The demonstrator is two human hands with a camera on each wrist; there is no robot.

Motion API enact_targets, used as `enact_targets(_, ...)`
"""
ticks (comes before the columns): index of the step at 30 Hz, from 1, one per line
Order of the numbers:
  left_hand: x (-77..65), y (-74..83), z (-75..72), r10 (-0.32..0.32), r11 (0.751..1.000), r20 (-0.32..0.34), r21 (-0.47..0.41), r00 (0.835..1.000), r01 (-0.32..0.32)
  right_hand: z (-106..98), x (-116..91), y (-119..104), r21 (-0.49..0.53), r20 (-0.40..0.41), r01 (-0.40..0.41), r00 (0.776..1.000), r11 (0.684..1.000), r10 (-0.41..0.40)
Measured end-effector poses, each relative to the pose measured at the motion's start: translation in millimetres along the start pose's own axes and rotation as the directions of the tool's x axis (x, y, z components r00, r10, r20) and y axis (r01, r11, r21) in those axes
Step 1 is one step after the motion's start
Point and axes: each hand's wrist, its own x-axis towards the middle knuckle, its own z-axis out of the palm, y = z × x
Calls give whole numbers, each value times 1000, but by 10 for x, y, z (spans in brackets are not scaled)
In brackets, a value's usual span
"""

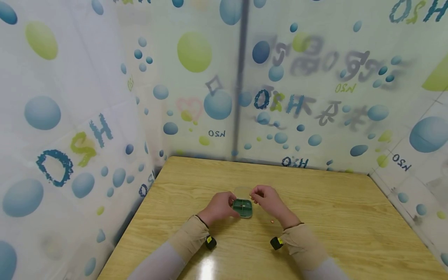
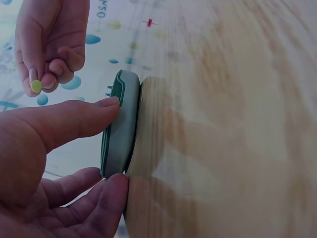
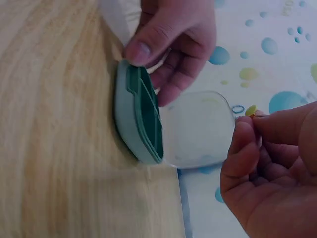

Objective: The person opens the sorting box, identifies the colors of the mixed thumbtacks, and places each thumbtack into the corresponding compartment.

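The space is enclosed by pale curtains point(image 1: 196, 116) printed with blue and green bubbles and lettering, and a wood-grain table point(image 1: 332, 210) is set beneath both hands. In the head view, a green pill case point(image 1: 246, 213), split by inner dividers, is seen on the table between the hands; its near left edge is grasped by the left hand point(image 1: 217, 207). A clear lid point(image 1: 242, 192) is swung open on the far side of the case, between the two sets of fingertips. The right hand point(image 1: 267, 199) is raised just beside the case, its fingertips drawn together. A small reddish round piece point(image 1: 272, 221) is left on the table below the right hand, and a black wrist camera point(image 1: 210, 242) is strapped over the beige cuff point(image 1: 196, 233) behind the left hand. In the left wrist view, the case is held from the side by the left hand, with the thumb pressed on its rim and the other fingers set against the opposite end; beyond it, a round yellow tablet point(image 2: 36, 86) is pinched in the right hand. In the right wrist view, the tablet is gripped between right thumb and finger, near the edge of the lid and apart from the case, which is steadied by the left hand opposite.
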Motion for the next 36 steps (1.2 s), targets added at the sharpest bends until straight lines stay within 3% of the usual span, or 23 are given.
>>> enact_targets(7,-2,-15,7,5,1000,0,-6,1000,-5,285,-34,-31,-170,-57,16,998,985,-27)
enact_targets(12,1,-11,12,7,1000,1,-4,1000,-7,420,-70,-35,-232,-82,37,995,972,-57)
enact_targets(30,-14,12,-2,7,1000,5,-1,1000,-7,553,-84,16,-282,-139,18,988,959,-59)
enact_targets(36,-28,16,-13,7,1000,2,4,1000,-7,582,-65,37,-292,-137,57,986,955,-100)
